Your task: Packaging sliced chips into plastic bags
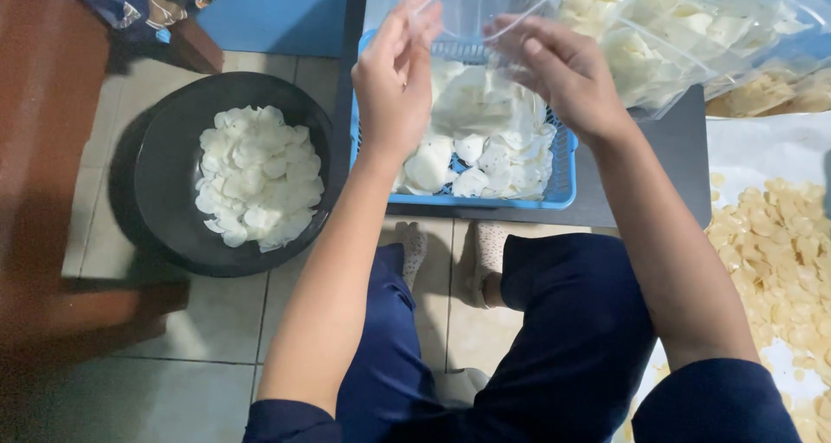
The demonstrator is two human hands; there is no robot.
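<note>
My left hand [394,84] and my right hand [563,75] hold up a clear plastic bag [474,15] by its open mouth, one hand on each side. The bag hangs over a blue plastic basket [561,170] that holds several white crackers [485,149]. The bag looks partly filled with the same white crackers, seen through the film. A black round basin [164,183] on the tiled floor to the left holds a heap of white crackers [258,176].
Filled clear bags of white crackers [692,28] lie at the top right. Yellowish crackers [779,253] are spread on white paper at the right. My legs in dark blue trousers and my feet sit below the basket. A brown wooden edge [43,149] runs along the left.
</note>
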